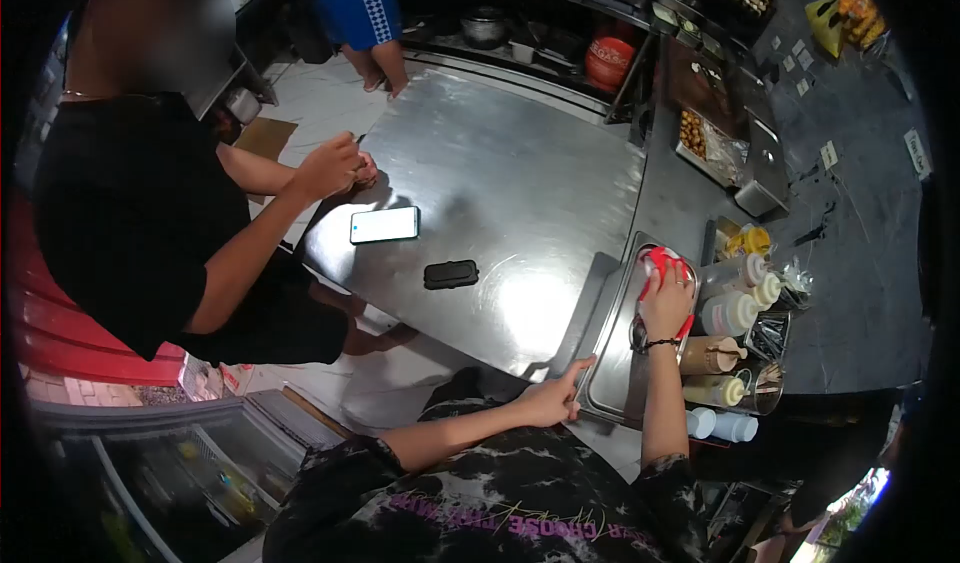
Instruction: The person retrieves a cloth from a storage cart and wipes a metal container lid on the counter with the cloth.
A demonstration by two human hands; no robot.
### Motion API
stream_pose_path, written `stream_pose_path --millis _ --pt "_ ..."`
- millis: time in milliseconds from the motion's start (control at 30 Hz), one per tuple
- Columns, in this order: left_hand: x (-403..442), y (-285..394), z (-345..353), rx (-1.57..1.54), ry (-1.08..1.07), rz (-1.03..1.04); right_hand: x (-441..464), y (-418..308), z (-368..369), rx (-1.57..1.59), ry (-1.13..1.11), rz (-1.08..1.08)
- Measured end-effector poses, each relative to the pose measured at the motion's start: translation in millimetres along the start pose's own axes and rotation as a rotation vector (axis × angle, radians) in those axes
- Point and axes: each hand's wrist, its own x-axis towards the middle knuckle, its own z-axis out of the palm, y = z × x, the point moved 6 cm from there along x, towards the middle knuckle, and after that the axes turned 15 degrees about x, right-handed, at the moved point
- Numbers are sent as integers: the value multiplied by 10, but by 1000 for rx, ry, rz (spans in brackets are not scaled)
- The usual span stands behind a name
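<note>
My right hand [668, 305] presses down on a red and white cloth [662, 259] inside a shallow rectangular metal tray [612, 388]. Its fingers are bent over the bunched cloth, near the tray's far end. My left hand [552, 399] is at the near left corner of the tray, index finger stretched out and thumb apart. That finger reaches the tray's rim or stops just beside it; I cannot tell which. The palm side of my left hand is hidden.
Several sauce bottles [728, 313] line the tray's right side. A lit phone [385, 224] and a black case [451, 274] lie on the steel table [500, 153]. Another person [140, 213] stands at the left, hands above the table edge. A glass-topped freezer [190, 473] is lower left.
</note>
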Motion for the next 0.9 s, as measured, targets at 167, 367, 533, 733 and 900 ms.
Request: stream_pose_path --millis 167,367,533,733,900 --pt "-21 20 7 -92 8 -1 -163 -363 78 208 -75 -159" --pt "-11 -12 46 -139 7 -9 -342 -507 -78 313 -117 -175" --pt "17 -29 95 -205 -9 -21 -836 -505 -289 325 -245 -217" --pt "37 -83 145 -246 21 -34 -1574 -549 -663 378 -351 -197" --pt "57 -105 157 -306 13 11 -1819 -430 -827 396 -521 -199"
